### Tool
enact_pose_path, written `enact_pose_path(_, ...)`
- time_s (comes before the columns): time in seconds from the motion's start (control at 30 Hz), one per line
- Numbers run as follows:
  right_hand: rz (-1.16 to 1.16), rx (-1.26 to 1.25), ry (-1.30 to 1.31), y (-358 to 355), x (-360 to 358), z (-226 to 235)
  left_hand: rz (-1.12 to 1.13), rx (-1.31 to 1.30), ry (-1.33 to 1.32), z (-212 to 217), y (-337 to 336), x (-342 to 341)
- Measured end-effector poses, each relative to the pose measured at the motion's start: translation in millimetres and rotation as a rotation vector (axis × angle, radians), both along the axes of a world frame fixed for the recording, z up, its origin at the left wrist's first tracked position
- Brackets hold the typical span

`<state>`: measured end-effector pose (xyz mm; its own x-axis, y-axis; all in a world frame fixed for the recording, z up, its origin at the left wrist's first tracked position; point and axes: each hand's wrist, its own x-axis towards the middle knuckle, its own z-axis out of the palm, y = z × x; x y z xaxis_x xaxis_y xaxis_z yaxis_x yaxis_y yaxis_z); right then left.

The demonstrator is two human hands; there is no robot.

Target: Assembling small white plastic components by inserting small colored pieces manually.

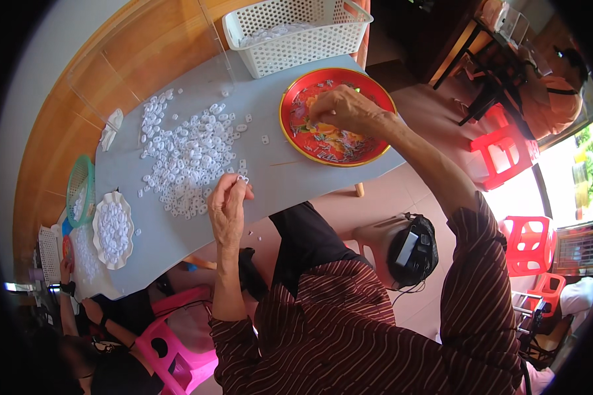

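Note:
My left hand [226, 212] is at the table's near edge, its fingers closed on a small white oval plastic piece [243, 178] with holes. Just beyond it spreads a loose heap of similar white plastic pieces [194, 151]. My right hand [339, 107] reaches over a round red tray [288, 135] with a gold rim and a flower pattern. Many small grey metal pins [336, 155] lie scattered in that tray. The right fingers point down and are bent together; whether a pin is between them cannot be seen.
A white perforated basket [296, 49] with white pieces stands at the back. On the left are a scalloped white dish [97, 227] of white pieces and a green basket [80, 174]. A co-worker's arm [68, 306] is at lower left, near a pink chair [178, 355]. Another person [563, 99] sits at far right.

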<state>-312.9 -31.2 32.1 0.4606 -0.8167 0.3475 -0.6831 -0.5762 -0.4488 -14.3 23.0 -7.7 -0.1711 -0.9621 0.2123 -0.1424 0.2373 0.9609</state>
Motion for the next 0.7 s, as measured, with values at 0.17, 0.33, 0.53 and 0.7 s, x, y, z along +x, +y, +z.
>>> enact_pose_path(0.17, -0.050, 0.084, 0.072, 4, 2, 4, 0.007, -0.013, -0.030, -2, 1, 0)
enact_pose_path(0.33, -0.093, 0.145, 0.066, 4, -2, 3, 0.012, -0.023, -0.037, -2, 3, -1)
enact_pose_path(0.53, -0.098, 0.149, 0.113, 1, -5, 5, -0.009, -0.068, -0.038, -5, 1, 1)
enact_pose_path(0.7, -0.141, 0.167, 0.305, -1, 14, 15, -0.003, -0.062, -0.013, -6, 1, 3)
